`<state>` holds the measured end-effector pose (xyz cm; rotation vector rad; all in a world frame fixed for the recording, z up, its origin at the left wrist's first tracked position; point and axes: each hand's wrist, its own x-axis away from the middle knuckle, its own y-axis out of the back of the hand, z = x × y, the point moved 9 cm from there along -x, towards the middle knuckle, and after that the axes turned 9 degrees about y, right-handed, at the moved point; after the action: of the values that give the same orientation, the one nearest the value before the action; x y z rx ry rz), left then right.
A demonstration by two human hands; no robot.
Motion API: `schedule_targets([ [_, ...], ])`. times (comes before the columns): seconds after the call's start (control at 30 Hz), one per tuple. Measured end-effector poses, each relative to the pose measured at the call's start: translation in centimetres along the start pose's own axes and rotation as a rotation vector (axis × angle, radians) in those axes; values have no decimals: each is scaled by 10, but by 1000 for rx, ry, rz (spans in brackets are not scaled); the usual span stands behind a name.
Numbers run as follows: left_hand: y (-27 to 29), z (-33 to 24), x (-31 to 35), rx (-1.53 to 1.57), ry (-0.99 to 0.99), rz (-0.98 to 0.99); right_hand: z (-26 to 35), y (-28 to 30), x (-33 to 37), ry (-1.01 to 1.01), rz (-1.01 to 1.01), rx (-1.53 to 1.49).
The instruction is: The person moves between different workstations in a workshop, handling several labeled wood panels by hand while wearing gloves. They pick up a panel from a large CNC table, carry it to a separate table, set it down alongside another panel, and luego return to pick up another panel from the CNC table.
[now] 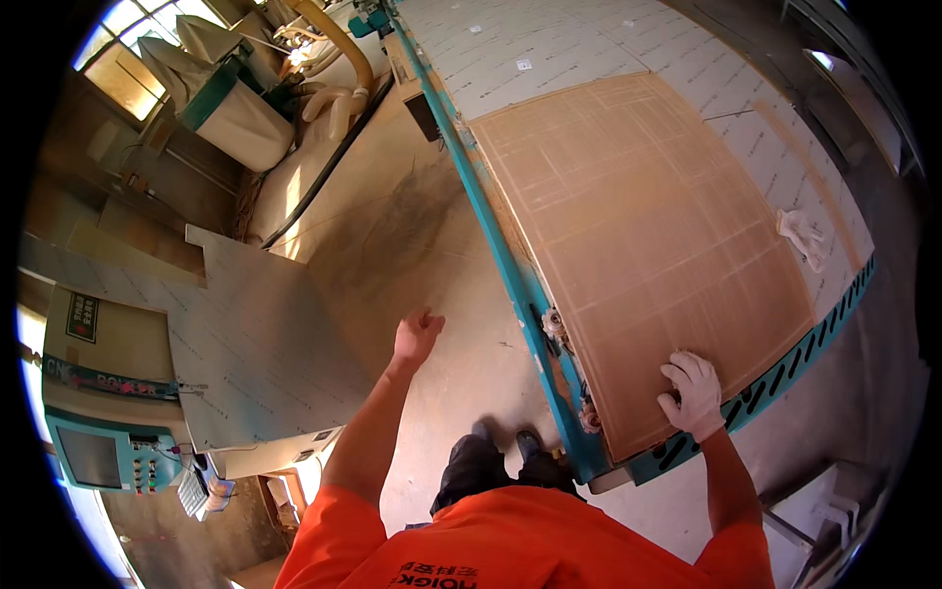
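My left hand [420,337], bare, hangs over the floor to the left of the machine bed, its fingers curled in and nothing visible in them. A white glove covers my right hand [693,393]. That hand rests on the near right part of a large brown board [638,236], thumb apart from the fingers, gripping nothing. The board is flat, dusty and marked with pale crossing lines. A crumpled second white glove [803,239] lies beyond the board's right edge.
Patterned pale sheets [579,44] cover the bed beyond the board. A teal rail [481,211] with rollers [554,326] runs along its left side. A control cabinet with a screen [90,457] stands at left. A dust collector [235,113] and black hose [329,167] are farther back.
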<state>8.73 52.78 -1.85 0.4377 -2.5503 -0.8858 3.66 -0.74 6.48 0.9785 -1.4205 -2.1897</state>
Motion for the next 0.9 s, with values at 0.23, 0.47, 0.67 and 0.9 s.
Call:
schedule_targets([
  [0.23,-36,-124,-231,97,-124,2,-9,-6,-12,-352,-57,227],
  [0.47,-83,-195,-431,41,-249,-5,13,-67,-26,-794,-172,350],
  [0.67,-94,-236,-433,124,-252,201,31,-59,-136,-914,-179,212],
  [0.9,-84,-204,-445,607,11,304,21,-69,-195,-931,-289,166],
])
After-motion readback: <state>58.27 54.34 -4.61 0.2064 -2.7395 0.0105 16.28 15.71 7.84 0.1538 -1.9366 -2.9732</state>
